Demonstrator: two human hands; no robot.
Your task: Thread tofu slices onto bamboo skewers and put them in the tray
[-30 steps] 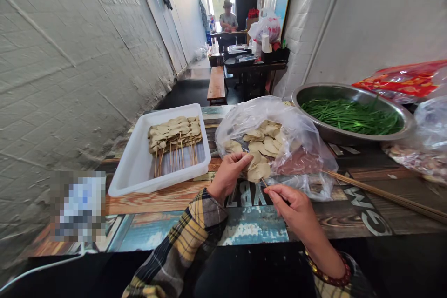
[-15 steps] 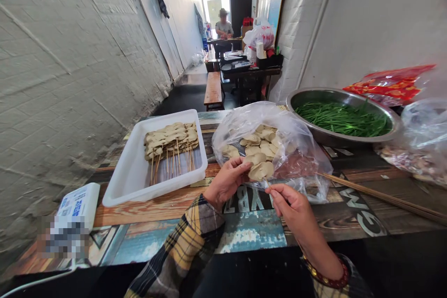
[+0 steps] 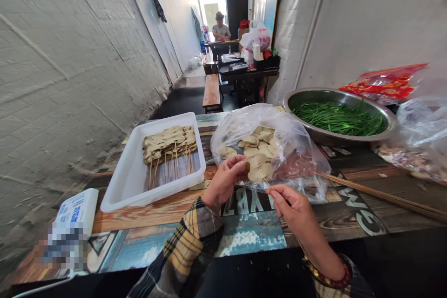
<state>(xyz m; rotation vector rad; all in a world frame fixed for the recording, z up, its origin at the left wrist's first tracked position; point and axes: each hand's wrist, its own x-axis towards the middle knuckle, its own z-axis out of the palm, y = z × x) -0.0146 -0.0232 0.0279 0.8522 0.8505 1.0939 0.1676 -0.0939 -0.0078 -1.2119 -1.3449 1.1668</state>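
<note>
My right hand (image 3: 291,207) pinches a thin wooden skewer (image 3: 266,180), its lower length running under the palm. Flat beige slices (image 3: 260,172) sit at the skewer's upper end. With thumb and fingertips together, my left hand (image 3: 223,182) grips the left edge of a slice there. Both hands are just in front of an opened clear plastic bag (image 3: 303,165), where loose beige slices (image 3: 263,137) lie. To the left, a white plastic tray (image 3: 117,174) holds a stack of skewered slices (image 3: 169,142), their sticks pointing toward me.
A steel bowl (image 3: 394,125) of green chives (image 3: 338,116) stands at the back right. Bare skewers (image 3: 377,193) lie below it, near another plastic bag (image 3: 422,121) and a red package (image 3: 384,81). A white box (image 3: 78,209) sits left. Further back are a bench (image 3: 211,91) and a seated person (image 3: 220,30).
The slices at the skewer's tip look closer together, with my left fingers still on them. Both hands stay nearly in place; the whole view shifts slightly.
</note>
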